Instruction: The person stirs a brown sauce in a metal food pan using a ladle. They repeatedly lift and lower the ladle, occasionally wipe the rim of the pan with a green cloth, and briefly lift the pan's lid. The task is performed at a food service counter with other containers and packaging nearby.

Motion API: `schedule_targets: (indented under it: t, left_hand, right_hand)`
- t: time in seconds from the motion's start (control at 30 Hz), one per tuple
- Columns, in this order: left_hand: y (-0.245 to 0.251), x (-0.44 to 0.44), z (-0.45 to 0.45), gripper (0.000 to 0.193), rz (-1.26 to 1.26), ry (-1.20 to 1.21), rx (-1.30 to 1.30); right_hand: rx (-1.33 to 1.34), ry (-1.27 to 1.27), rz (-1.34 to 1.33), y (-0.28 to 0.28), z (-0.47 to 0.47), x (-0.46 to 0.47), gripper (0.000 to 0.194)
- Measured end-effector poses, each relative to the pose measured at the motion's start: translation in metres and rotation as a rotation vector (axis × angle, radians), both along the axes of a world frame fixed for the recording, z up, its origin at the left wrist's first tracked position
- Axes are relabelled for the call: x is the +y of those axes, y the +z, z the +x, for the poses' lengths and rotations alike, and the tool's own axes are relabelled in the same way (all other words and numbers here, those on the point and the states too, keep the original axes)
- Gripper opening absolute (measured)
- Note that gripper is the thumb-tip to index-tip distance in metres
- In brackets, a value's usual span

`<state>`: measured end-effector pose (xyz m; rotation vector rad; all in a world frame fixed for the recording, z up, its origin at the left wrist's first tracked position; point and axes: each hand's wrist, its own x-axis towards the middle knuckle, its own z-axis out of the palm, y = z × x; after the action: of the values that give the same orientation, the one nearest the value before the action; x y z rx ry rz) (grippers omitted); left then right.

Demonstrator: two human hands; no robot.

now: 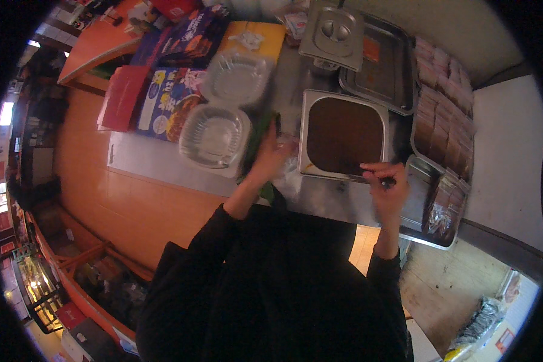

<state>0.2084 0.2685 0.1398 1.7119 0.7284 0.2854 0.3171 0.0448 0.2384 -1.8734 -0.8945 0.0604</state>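
My left hand (273,156) is blurred over the steel counter, between a clear plastic clamshell container (212,133) and a steel pan (304,135) of dark brown sauce (346,131). Its fingers are close to a thin clear plastic bag (290,165); whether they grip it cannot be seen. A dark green strip, perhaps leaf (255,138), runs beside the wrist. My right hand (389,183) is bent over the pan's near right corner, fingertips above the sauce edge. A small dark thing (388,182) shows at its curled fingers, too unclear to name.
Steel trays of packed, bagged portions (445,117) line the right side. A steel lid (332,31) rests partly over a shallow tray (389,68) behind the pan. Printed cartons (169,102) and a red box (126,97) stand left of the clamshell.
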Motion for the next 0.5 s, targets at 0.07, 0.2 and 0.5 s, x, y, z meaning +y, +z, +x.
schedule_targets:
  t: [0.07,0.2,0.5]
  left_hand:
    - [0.003,0.004,0.009,0.074,-0.109,0.024,-0.020]
    - [0.016,0.010,0.027,0.067,-0.010,0.030,-0.122]
    - [0.045,0.013,0.021,0.059,0.187,-0.064,0.040]
  right_hand:
    - [-0.136,0.092,0.060,0.001,-0.003,0.009,0.022]
    - [-0.230,0.079,-0.148,0.009,0.000,0.018,0.026]
    - [-0.257,-0.027,-0.230,0.021,0.025,0.021,0.023]
